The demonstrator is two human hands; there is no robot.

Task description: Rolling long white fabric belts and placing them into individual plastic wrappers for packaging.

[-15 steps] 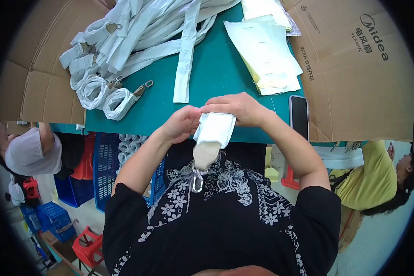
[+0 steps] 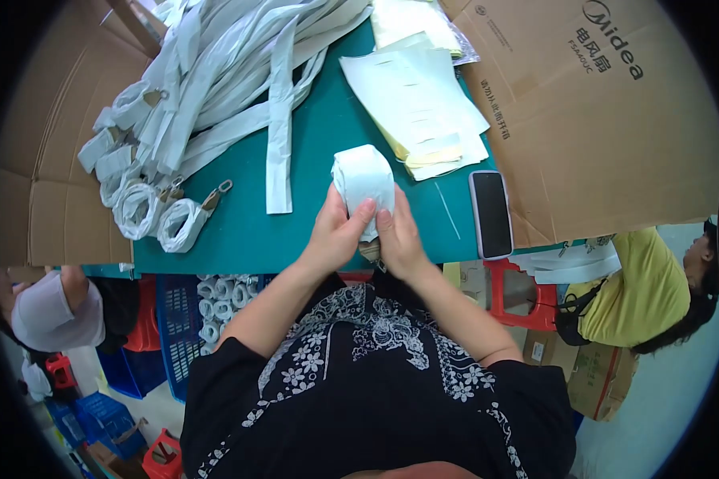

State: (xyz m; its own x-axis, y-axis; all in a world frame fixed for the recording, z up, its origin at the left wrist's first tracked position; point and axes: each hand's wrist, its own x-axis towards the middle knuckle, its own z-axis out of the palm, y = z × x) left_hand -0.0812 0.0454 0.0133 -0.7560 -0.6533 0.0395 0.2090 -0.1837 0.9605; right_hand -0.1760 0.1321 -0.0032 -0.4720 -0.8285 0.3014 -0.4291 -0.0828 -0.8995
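A big brown cardboard box (image 2: 607, 104) with dark printing is lying flattened at my far right, overlapping the green surface (image 2: 240, 231). A phone (image 2: 491, 213) with a dark, blank screen and pale rim is resting just beside it, near my right. Pale yellow and white paper labels (image 2: 423, 104) are sitting stacked farther off. More plain brown cardboard (image 2: 32, 160) is spreading at my left.

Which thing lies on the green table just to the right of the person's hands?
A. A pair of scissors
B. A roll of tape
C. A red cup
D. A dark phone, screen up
D: a dark phone lies flat on the green table right of the right hand, while both it and the left hand hold a rolled white strap.
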